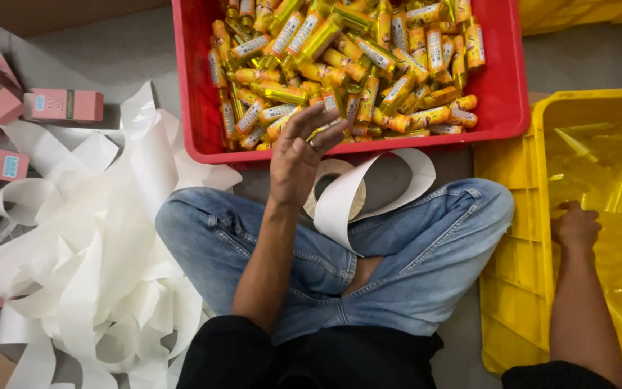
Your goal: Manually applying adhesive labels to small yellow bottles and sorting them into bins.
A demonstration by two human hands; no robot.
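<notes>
My left hand (302, 153) is raised over my lap with its fingers spread, its fingertips at the near rim of the red crate (188, 86). That crate is full of small yellow bottles (340, 65) with labels. Just behind the hand lies a roll of white label tape (340, 189), and a strip from it curls across my knee. My right hand (576, 226) reaches into the yellow crate (512, 252). Its fingers curl down onto a clear plastic liner (606, 173), which hides anything under them.
I sit cross-legged on the grey floor in blue jeans (426, 252). A heap of white backing paper (102, 266) covers the floor at left. Several pink cartons (62, 105) lie beyond it. Another yellow container (584, 13) stands at top right.
</notes>
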